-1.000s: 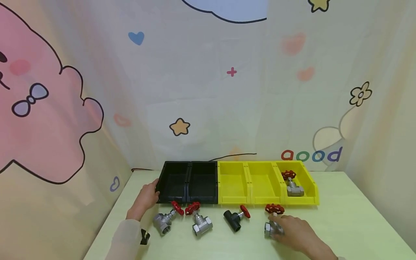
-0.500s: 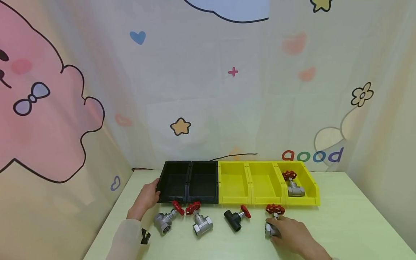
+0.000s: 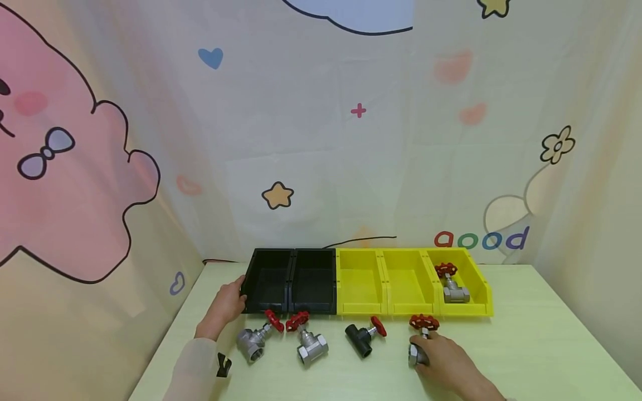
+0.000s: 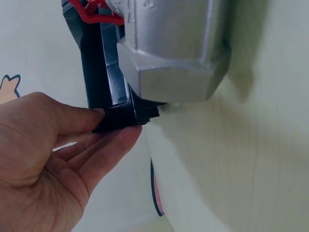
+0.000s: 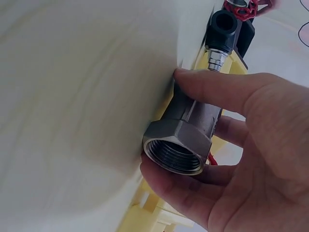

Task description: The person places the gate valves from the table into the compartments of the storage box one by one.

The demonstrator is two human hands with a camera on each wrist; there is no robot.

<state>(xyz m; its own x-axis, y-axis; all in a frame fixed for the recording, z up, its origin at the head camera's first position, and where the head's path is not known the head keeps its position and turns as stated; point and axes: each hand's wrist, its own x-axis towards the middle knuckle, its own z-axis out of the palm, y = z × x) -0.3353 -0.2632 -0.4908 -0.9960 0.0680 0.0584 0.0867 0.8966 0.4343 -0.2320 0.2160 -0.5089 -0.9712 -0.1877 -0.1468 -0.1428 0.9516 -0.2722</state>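
My left hand (image 3: pixel 225 306) is at the outer side of the leftmost black bin (image 3: pixel 266 307). The left wrist view has the thumb on the wall of that bin (image 4: pixel 118 116) and the fingers under it, pinching its corner. At the right, my right hand (image 3: pixel 448 365) grips the body of a silver gate valve (image 3: pixel 415 355) with a red handwheel (image 3: pixel 424 322). Its threaded opening (image 5: pixel 176 155) faces the right wrist camera, thumb on one side and fingers on the other. The hand covers part of the valve body, which lies low at the tabletop.
Two silver valves (image 3: pixel 252 343) (image 3: pixel 313 348) and a black valve (image 3: pixel 359 340), all red-wheeled, lie before the bins. A second black bin (image 3: pixel 312 306) adjoins three yellow bins (image 3: pixel 360 308). The rightmost yellow bin (image 3: pixel 481 307) holds another silver valve (image 3: pixel 455 292).
My right hand has settled further round the valve's body, its fingers drawn in closer. The valve stays in about the same place. My left hand and the bins have not visibly moved.
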